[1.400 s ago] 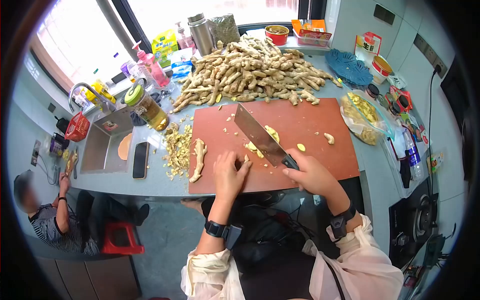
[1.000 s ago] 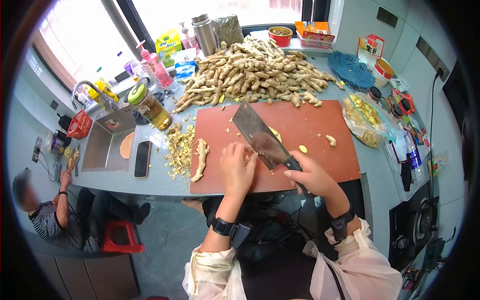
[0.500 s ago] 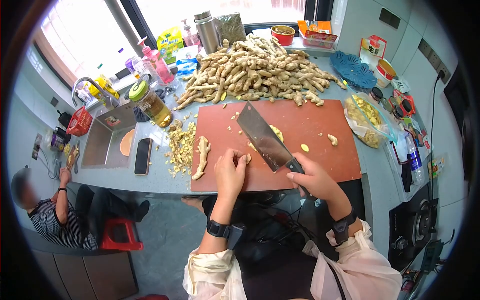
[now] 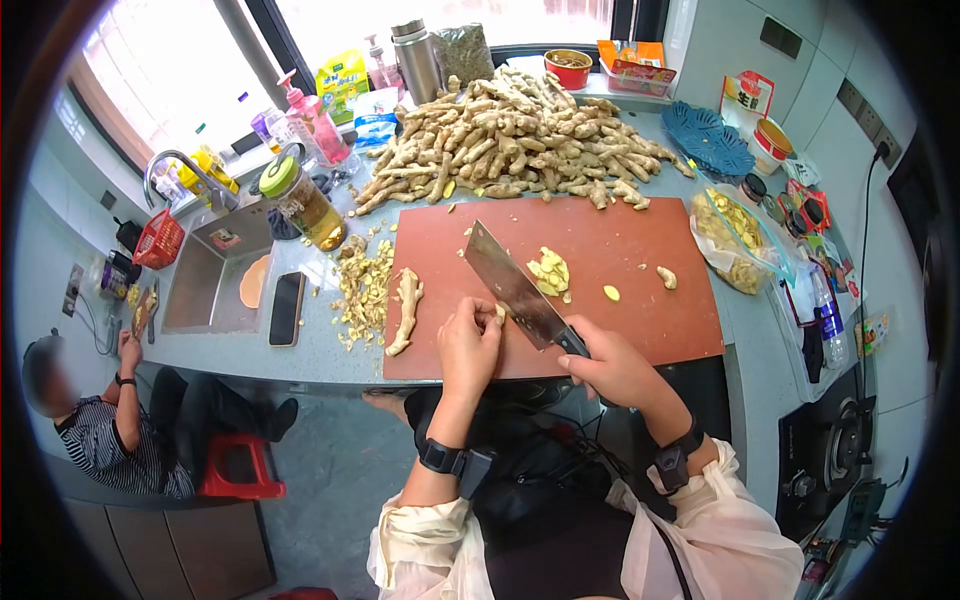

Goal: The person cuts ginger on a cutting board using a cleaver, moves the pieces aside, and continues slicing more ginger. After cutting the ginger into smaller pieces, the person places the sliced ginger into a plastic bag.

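My right hand (image 4: 603,362) grips the black handle of a cleaver (image 4: 513,285), whose broad blade slants up and left over the reddish-brown cutting board (image 4: 620,240). Pinched in the fingers of my left hand (image 4: 470,345) is a small piece of ginger (image 4: 500,313), mostly hidden, just left of the blade. Behind the blade lies a small heap of ginger slices (image 4: 549,271). One single slice (image 4: 611,293) and a small ginger knob (image 4: 666,278) rest farther right. A whole ginger root (image 4: 405,312) lies along the board's left side.
A big pile of ginger (image 4: 520,140) covers the counter behind the board. Peel scraps (image 4: 362,290), a phone (image 4: 287,310) and a lidded jar (image 4: 303,204) are on the left. A bag of slices (image 4: 735,235) stands right. A person (image 4: 110,420) sits at far left.
The cleaver and both hands have shifted slightly; the blade has moved left and down, showing more of the slice heap. My left hand has moved a little right, still pinching the ginger piece.
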Demonstrator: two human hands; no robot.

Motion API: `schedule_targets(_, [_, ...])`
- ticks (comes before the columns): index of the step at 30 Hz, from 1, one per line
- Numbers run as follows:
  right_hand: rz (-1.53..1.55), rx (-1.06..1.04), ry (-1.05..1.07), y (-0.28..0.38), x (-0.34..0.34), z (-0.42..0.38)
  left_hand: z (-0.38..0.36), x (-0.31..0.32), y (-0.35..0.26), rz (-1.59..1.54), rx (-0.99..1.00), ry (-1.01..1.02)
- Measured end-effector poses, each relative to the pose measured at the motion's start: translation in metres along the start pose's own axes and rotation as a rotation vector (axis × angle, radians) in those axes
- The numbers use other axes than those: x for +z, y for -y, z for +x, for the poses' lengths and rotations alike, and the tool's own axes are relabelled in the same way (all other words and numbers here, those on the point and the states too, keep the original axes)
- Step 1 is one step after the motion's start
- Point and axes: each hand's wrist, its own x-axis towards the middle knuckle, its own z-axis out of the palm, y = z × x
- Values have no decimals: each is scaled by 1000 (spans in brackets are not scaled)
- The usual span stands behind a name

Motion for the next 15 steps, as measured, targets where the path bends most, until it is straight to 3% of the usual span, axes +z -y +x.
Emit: schedule_targets(15, [-29,4,-13,4,1,-2,1,1,-1,58,36,0])
